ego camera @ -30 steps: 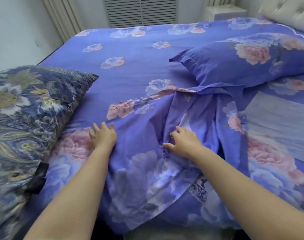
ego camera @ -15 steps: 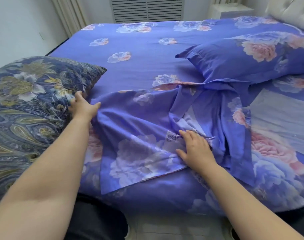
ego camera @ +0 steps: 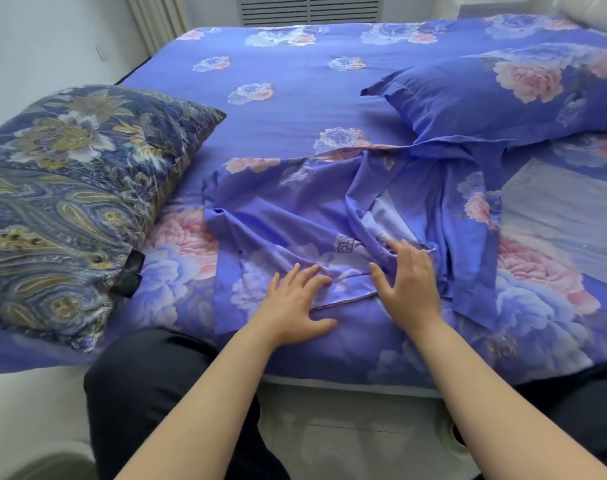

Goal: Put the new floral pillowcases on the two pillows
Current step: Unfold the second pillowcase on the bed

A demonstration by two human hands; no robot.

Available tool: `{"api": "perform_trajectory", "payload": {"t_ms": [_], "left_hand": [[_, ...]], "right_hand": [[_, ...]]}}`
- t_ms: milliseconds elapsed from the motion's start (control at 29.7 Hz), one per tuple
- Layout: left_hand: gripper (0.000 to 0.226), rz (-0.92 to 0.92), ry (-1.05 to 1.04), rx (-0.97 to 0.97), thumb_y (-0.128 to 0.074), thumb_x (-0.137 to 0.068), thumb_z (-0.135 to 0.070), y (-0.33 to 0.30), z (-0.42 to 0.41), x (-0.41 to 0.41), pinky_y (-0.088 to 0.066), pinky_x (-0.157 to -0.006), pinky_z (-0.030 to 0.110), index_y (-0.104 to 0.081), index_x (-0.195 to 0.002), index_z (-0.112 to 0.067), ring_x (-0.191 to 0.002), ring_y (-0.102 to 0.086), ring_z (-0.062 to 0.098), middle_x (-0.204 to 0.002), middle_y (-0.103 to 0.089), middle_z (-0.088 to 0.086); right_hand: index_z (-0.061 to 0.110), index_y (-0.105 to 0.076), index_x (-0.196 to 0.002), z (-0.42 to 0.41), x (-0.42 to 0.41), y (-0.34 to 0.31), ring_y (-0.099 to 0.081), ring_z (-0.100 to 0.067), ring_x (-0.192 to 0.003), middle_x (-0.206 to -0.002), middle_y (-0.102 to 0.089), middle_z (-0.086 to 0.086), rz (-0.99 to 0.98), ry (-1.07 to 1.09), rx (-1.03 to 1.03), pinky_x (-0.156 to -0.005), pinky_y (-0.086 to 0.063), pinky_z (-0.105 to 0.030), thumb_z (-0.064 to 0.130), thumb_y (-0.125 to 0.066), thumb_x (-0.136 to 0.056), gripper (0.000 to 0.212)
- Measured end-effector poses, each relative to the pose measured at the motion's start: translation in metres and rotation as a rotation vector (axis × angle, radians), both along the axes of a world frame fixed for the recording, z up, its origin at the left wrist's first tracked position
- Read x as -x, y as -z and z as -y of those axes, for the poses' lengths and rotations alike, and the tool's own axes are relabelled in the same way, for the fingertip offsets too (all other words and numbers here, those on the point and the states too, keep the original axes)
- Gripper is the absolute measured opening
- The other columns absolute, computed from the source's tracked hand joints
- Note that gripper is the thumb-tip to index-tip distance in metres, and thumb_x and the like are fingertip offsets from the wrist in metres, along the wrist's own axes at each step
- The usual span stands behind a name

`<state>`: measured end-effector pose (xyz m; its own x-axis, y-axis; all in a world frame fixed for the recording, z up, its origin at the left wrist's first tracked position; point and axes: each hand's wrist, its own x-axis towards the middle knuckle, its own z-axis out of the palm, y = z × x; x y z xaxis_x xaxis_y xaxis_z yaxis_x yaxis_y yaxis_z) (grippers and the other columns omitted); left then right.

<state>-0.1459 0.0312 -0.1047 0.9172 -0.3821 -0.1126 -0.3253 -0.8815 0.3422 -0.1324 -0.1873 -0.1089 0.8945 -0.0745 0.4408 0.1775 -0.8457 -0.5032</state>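
Pillow [ego camera: 73, 202] in dark paisley cover, plump and soft, waits at the left, still undressed. Left hand [ego camera: 291, 303] and right hand [ego camera: 411, 282] lie flat, fingers spread, holding nothing, on the limp, creased floral pillowcase [ego camera: 295, 209] mid-bed. Best find its open hem and spread it wide first. Right, a second pillow [ego camera: 503, 95] already wears smooth matching fabric

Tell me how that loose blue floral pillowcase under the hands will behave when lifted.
The rumpled blue floral pillowcase probably hangs floppy: it already lies in folds. Likely light, thin cloth. With both hands flat on it, pushing would probably bunch it.
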Motion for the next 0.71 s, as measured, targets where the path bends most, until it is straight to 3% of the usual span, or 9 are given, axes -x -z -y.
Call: {"api": "perform_trajectory", "payload": {"t_ms": [101, 202, 336, 437, 605, 706], "left_hand": [[0.062, 0.086, -0.115, 0.074, -0.046, -0.076, -0.026, 0.002, -0.006, -0.003, -0.020, -0.114, 0.038, -0.041, -0.138, -0.028, -0.142, -0.025, 0.015, -0.151, -0.032, -0.006], [0.068, 0.221, -0.295, 0.091, -0.047, -0.069, -0.002, 0.007, -0.012, 0.006, -0.022, -0.112, 0.038, -0.046, -0.134, -0.021, -0.133, -0.039, 0.018, -0.141, -0.046, -0.001], [0.059, 0.382, -0.544, 0.037, -0.046, -0.067, 0.002, 0.017, -0.015, 0.027, -0.013, -0.113, 0.051, -0.059, -0.121, -0.020, -0.125, -0.049, 0.017, -0.132, -0.057, 0.001], [0.061, 0.384, -0.572, 0.016, -0.052, -0.066, 0.008, 0.022, -0.016, 0.031, -0.010, -0.112, 0.055, -0.061, -0.120, -0.019, -0.129, -0.047, 0.016, -0.134, -0.056, 0.002], [0.063, 0.429, -0.528, 0.095, -0.037, -0.062, 0.005, 0.023, -0.024, 0.029, -0.021, -0.112, 0.046, -0.065, -0.116, -0.012, -0.125, -0.052, 0.024, -0.129, -0.060, 0.011], [0.063, 0.450, -0.537, 0.178, -0.044, -0.059, 0.014, 0.023, -0.030, 0.027, -0.028, -0.110, 0.045, -0.067, -0.111, -0.011, -0.118, -0.057, 0.027, -0.122, -0.064, 0.011]], "right_hand": [[0.012, -0.054, -0.121, 0.006, 0.027, -0.006, -0.057, -0.021, -0.091, -0.103, -0.062, -0.002, 0.102, 0.131, -0.309, -0.085, -0.048, -0.040, 0.029, -0.050, -0.093, 0.033], [0.016, -0.037, -0.134, 0.008, 0.046, -0.012, -0.059, -0.028, -0.082, -0.081, -0.060, -0.002, -0.212, 0.328, -0.730, -0.081, -0.047, -0.043, 0.021, -0.052, -0.093, 0.043], [0.021, -0.027, -0.142, 0.032, 0.053, -0.016, -0.059, -0.030, -0.097, -0.094, -0.064, -0.003, -0.483, 0.328, -0.575, -0.080, -0.041, -0.035, 0.017, -0.051, -0.089, 0.059], [0.026, -0.028, -0.143, 0.044, 0.050, -0.021, -0.063, -0.021, -0.085, -0.092, -0.067, -0.001, -0.620, 0.278, -0.677, -0.065, -0.051, -0.034, 0.010, -0.048, -0.084, 0.064], [0.023, -0.013, -0.150, 0.049, 0.043, -0.026, -0.062, -0.017, -0.058, -0.107, -0.062, -0.013, -0.498, 0.224, -0.894, -0.057, -0.053, -0.032, -0.003, -0.041, -0.088, 0.073], [0.019, -0.008, -0.151, 0.057, 0.039, -0.024, -0.066, -0.013, -0.053, -0.126, -0.041, 0.003, -0.508, 0.175, -0.988, -0.048, -0.052, -0.022, -0.007, -0.035, -0.088, 0.074]]}}
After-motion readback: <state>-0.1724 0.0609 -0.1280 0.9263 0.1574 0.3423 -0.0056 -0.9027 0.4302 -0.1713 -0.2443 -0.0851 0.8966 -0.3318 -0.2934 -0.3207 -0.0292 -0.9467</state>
